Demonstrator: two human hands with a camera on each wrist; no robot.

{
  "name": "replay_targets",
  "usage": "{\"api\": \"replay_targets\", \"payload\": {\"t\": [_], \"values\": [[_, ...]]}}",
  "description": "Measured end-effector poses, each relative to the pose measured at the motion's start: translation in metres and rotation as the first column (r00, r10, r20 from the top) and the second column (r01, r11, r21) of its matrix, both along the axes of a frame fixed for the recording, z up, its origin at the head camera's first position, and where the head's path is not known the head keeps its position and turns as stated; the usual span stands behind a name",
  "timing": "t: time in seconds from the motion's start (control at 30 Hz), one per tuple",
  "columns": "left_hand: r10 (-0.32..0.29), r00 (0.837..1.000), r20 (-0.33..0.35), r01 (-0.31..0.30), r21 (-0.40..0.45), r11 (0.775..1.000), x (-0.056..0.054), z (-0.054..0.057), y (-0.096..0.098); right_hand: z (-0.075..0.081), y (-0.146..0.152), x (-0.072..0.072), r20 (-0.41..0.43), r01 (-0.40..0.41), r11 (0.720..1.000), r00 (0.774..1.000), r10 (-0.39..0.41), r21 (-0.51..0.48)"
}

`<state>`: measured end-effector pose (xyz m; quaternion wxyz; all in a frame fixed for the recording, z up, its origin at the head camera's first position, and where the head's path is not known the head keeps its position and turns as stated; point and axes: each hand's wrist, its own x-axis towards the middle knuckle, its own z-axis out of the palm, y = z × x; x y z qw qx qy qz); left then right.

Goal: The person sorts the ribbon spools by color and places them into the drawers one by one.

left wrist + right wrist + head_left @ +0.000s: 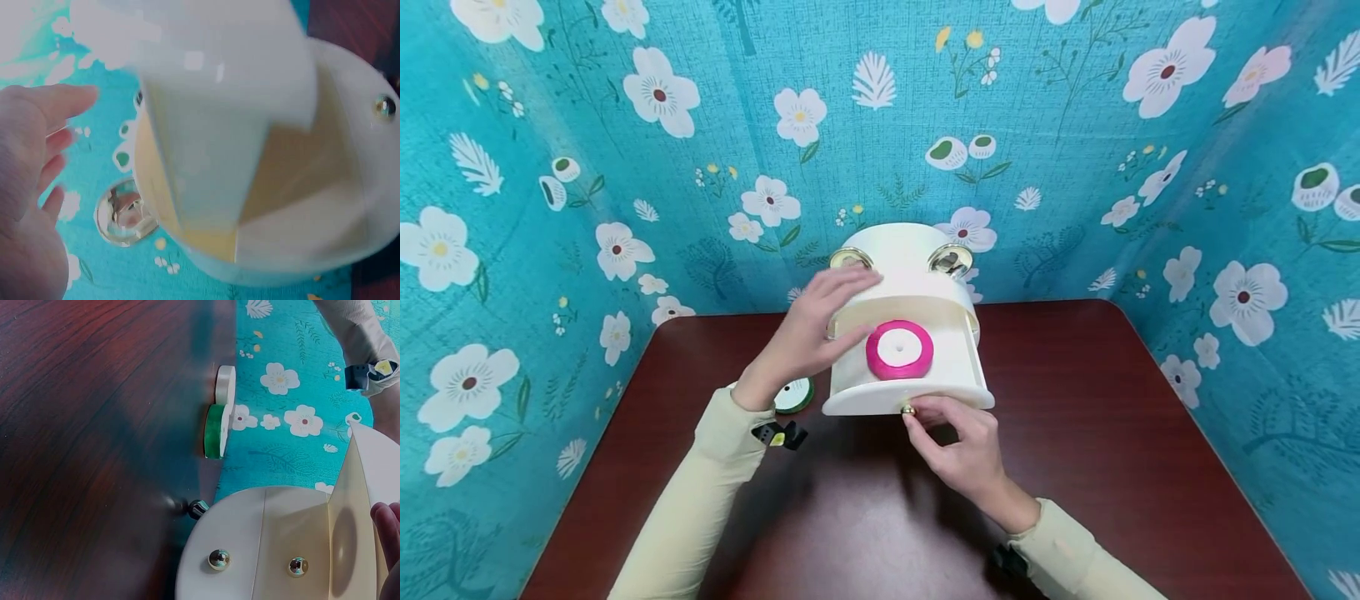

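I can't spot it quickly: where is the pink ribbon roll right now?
In the head view, the pink ribbon roll lies flat in the open drawer of the white box, mid-table, between the left hand and right hand.

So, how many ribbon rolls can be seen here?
3. A pink roll lies in the open drawer; a green roll and a white roll stand on the table. Others may be hidden.

No writing, label, brand or number can be read anywhere here. The white drawer box (910, 333), the pink ribbon spool (899, 349) and the floral cloth (1075, 125) all carry none.
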<state>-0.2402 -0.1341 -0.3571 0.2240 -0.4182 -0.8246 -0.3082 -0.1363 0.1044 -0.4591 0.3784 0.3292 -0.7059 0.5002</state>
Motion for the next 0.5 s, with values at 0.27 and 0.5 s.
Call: {"api": "replay_targets", "payload": {"t": [0.27,0.5], "values": [[0.146,0.980,0.135,-0.162,0.115,0.980,-0.028,-0.017,-0.018,-0.001,-0.002,0.001,-0.003,-0.010,1.000,1.000,0.010,-0.005],[0.072,0.951,0.302,-0.135,0.192,0.972,-0.045,-0.024,-0.021,0.000,-0.001,0.001,-0.008,-0.007,1.000,1.000,0.007,-0.005]]}}
